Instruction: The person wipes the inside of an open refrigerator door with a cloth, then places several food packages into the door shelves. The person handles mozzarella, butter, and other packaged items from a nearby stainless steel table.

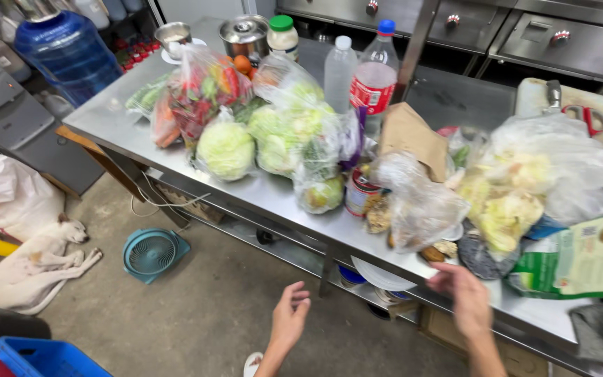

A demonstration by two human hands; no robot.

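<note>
Both hands empty, fingers spread — right hand (463,297) at stainless steel counter (273,195) edge beside clear crumpled plastic bag (423,209); left hand (289,318) hovers over floor.

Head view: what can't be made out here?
- Right hand: motion-blurred, so whether it touches the clear bag at the steel table edge cannot be told.
- Left hand: open, holding nothing; its forearm is cut by the bottom edge.
- Clear bag contents: veiled by crumpled plastic.
- Lower shelf: shadowed by the tabletop, so the dishes there are unclear.
- Green packet: cut off by the right edge.
</note>
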